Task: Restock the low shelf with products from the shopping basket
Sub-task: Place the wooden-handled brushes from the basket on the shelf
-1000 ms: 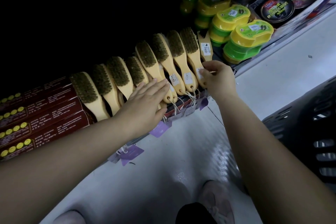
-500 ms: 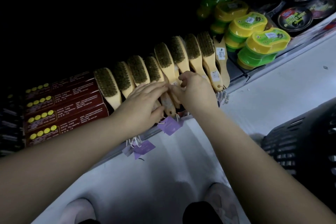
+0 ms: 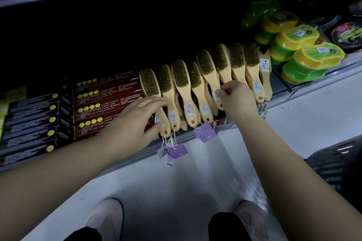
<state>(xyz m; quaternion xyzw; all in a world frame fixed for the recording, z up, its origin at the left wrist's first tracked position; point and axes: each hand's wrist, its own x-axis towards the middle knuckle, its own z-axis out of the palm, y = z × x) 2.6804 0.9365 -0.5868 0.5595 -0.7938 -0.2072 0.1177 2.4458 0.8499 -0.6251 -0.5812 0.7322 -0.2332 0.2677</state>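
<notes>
Right hand (image 3: pixel 238 100) fingers (image 3: pixel 225 89) are pinching a pale wooden bristle brush (image 3: pixel 207 66) on the low shelf (image 3: pixel 282 84), left hand (image 3: pixel 135 121) resting flat on the leftmost brush (image 3: pixel 148 82).

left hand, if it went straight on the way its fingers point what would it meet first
The wooden brushes. The left hand points right and slightly up; its fingers lie across the handle of the leftmost brush, so it would likely press into the second brush beside it first, though depth is unclear.

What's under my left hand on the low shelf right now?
The left hand lies over the leftmost brush and part of a red box. The brush's head and handle end show; its neck is covered.
</notes>
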